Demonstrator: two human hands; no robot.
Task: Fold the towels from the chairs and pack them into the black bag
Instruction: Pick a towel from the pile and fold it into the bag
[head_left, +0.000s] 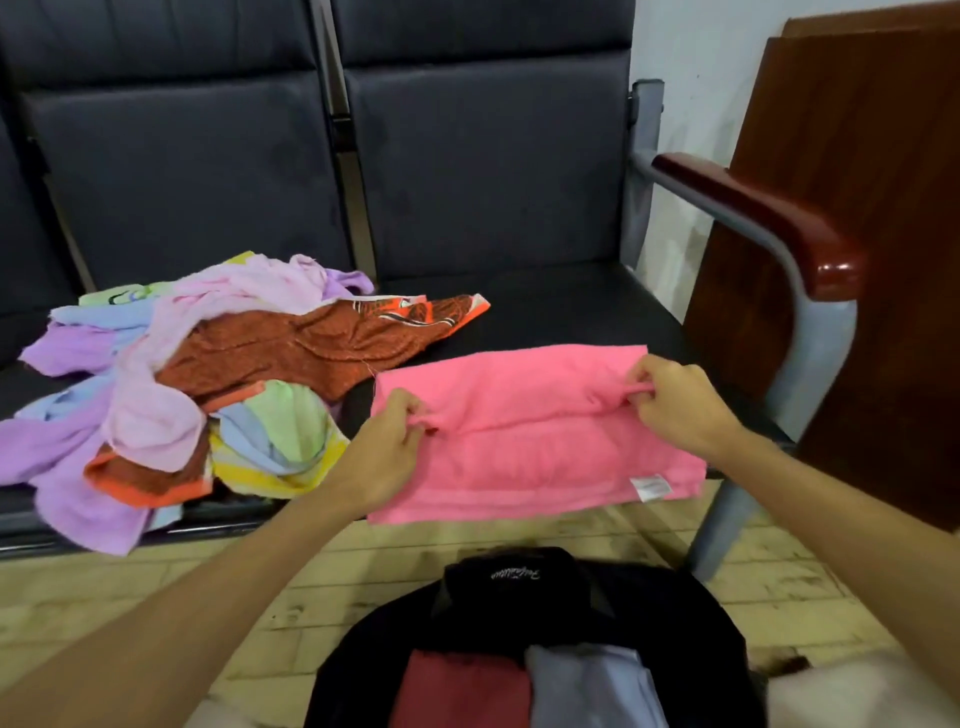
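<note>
A pink towel (530, 447) lies folded over on the right chair seat (571, 312), its near edge hanging past the seat's front. My left hand (387, 447) pinches the towel's left side at the fold. My right hand (675, 400) pinches its right side. A heap of unfolded towels (208, 374) in lilac, pale pink, rust-orange, green and yellow covers the left seat. The black bag (540, 623) stands open on the floor below my hands, with a red towel (462, 691) and a grey-blue towel (587, 686) inside.
Dark padded chair backs (467, 156) rise behind the seats. A red-brown armrest (769, 223) on a grey metal frame stands at the right, with a wooden panel (857, 208) beyond it. Worn tiled floor (156, 597) lies in front of the chairs.
</note>
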